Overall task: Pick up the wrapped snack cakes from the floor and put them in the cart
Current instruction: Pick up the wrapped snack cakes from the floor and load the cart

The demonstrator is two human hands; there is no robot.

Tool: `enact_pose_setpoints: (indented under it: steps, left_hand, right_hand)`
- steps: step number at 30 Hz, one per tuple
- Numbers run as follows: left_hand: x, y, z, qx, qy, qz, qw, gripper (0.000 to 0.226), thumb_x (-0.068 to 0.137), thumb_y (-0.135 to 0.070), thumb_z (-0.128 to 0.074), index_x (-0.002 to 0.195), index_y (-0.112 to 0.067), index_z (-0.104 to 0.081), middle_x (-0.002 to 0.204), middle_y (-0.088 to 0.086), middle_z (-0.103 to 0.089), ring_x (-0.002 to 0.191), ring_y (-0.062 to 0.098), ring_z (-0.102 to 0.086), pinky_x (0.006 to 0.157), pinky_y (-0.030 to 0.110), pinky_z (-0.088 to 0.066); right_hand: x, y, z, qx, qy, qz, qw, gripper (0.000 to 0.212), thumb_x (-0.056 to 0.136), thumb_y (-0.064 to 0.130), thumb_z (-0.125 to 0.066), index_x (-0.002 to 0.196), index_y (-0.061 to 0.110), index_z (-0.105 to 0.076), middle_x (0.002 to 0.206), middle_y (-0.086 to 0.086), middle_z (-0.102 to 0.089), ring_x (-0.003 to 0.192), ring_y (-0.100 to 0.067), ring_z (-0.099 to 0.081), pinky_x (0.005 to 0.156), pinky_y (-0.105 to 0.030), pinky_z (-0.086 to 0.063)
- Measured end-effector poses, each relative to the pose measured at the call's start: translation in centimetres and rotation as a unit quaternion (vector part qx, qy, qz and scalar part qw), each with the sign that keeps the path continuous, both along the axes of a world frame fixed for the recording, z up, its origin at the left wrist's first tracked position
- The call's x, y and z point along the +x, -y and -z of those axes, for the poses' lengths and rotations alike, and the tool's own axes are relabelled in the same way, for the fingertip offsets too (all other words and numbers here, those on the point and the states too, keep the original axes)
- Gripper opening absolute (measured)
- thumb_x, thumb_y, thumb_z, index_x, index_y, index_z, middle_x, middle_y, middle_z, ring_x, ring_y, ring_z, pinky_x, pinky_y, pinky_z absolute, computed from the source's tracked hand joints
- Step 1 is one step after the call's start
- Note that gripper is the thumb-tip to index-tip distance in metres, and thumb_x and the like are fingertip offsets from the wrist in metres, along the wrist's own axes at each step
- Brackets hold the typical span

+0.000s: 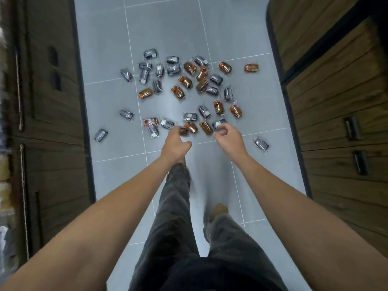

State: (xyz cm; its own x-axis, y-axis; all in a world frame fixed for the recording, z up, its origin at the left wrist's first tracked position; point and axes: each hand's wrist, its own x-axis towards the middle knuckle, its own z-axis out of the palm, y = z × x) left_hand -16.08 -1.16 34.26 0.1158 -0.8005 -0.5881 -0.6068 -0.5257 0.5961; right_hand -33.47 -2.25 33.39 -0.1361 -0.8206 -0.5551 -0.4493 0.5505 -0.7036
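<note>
We see the snack cakes [190, 85] scattered on the grey floor [168, 32] at frame centre. Our left hand [175, 141] is loosely curled near a brown cake [183, 131]; our right hand [227, 136] pinches a dark wrapper [218, 123].

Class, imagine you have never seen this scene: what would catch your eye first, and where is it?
First, the scatter of wrapped snack cakes, orange-brown and dark purple, strewn over the grey tiled floor mid-aisle. Next, two bare arms reaching down, left hand and right hand at the pile's near edge. Dark wooden cabinets flank both sides.
</note>
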Motion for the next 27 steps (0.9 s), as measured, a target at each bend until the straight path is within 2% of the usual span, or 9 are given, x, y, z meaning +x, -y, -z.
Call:
enact_pose_setpoints:
  steps: [5, 9, 15, 20, 22, 24, 27]
  left_hand:
    - [2.7, 7.2, 4.6, 0.007, 0.020, 0.078, 0.997, 0.069, 0.083, -0.015, -0.062, 0.144, -0.012, -0.031, 0.146, 0.009, -0.036, 0.132, 0.025, -0.037, 0.102, 0.030, -0.032]
    - [4.2, 11.4, 10.5, 0.018, 0.056, 0.121, 0.991, 0.073, 0.081, -0.016, -0.063, 0.145, -0.014, -0.028, 0.145, 0.009, -0.035, 0.131, 0.027, -0.035, 0.100, 0.035, -0.033]
    - [4.6, 16.1, 21.7, 0.062, 0.046, 0.118, 0.990, 0.078, 0.081, -0.008, -0.062, 0.147, -0.015, -0.023, 0.148, 0.008, -0.030, 0.134, 0.026, -0.030, 0.102, 0.035, -0.032]
    - [4.3, 17.4, 32.5, 0.064, 0.031, 0.093, 0.993, 0.078, 0.076, -0.003, -0.065, 0.144, -0.014, -0.029, 0.142, 0.008, -0.037, 0.128, 0.027, -0.035, 0.102, 0.032, -0.032]
    - [4.1, 17.5, 36.6, 0.065, 0.036, 0.087, 0.993, 0.077, 0.075, -0.002, -0.066, 0.143, -0.013, -0.031, 0.142, 0.008, -0.037, 0.128, 0.028, -0.036, 0.103, 0.035, -0.033]
    - [4.2, 17.5, 40.4, 0.068, 0.033, 0.090, 0.993, 0.075, 0.075, -0.002, -0.065, 0.142, -0.012, -0.032, 0.140, 0.010, -0.038, 0.127, 0.029, -0.036, 0.103, 0.039, -0.035]
    - [4.8, 17.7, 45.7, 0.049, 0.050, 0.124, 0.990, 0.070, 0.076, -0.006, -0.066, 0.139, -0.009, -0.034, 0.139, 0.011, -0.040, 0.126, 0.030, -0.038, 0.104, 0.040, -0.035]
  right_hand:
    - [3.0, 6.0, 4.9, 0.031, -0.031, 0.020, 0.999, 0.030, 0.081, 0.019, -0.057, 0.111, 0.022, -0.058, 0.079, 0.015, -0.056, 0.076, -0.011, -0.057, 0.073, -0.026, -0.044]
    - [4.7, 10.4, 10.1, 0.058, -0.038, 0.024, 0.997, 0.033, 0.083, 0.019, -0.056, 0.116, 0.019, -0.056, 0.096, 0.002, -0.061, 0.088, -0.018, -0.059, 0.077, -0.029, -0.048]
    - [6.4, 15.5, 20.3, 0.106, -0.031, 0.006, 0.994, 0.040, 0.085, 0.022, -0.061, 0.123, 0.019, -0.052, 0.106, 0.001, -0.062, 0.100, -0.017, -0.058, 0.090, -0.035, -0.047]
    - [7.7, 18.1, 31.0, 0.110, -0.015, -0.022, 0.994, 0.045, 0.085, 0.020, -0.063, 0.128, 0.016, -0.050, 0.112, 0.001, -0.060, 0.104, -0.018, -0.059, 0.095, -0.041, -0.049]
    - [7.8, 18.4, 35.3, 0.107, -0.016, -0.043, 0.993, 0.043, 0.084, 0.020, -0.064, 0.126, 0.017, -0.051, 0.102, 0.010, -0.057, 0.098, -0.013, -0.057, 0.092, -0.038, -0.048]
    - [7.7, 18.6, 39.5, 0.100, -0.035, -0.059, 0.993, 0.042, 0.082, 0.020, -0.065, 0.122, 0.019, -0.053, 0.091, 0.018, -0.052, 0.087, -0.006, -0.052, 0.082, -0.031, -0.045]
    - [7.6, 18.7, 45.4, 0.094, -0.048, -0.079, 0.991, 0.042, 0.080, 0.020, -0.067, 0.120, 0.015, -0.055, 0.096, 0.009, -0.052, 0.090, -0.012, -0.050, 0.078, -0.025, -0.036]
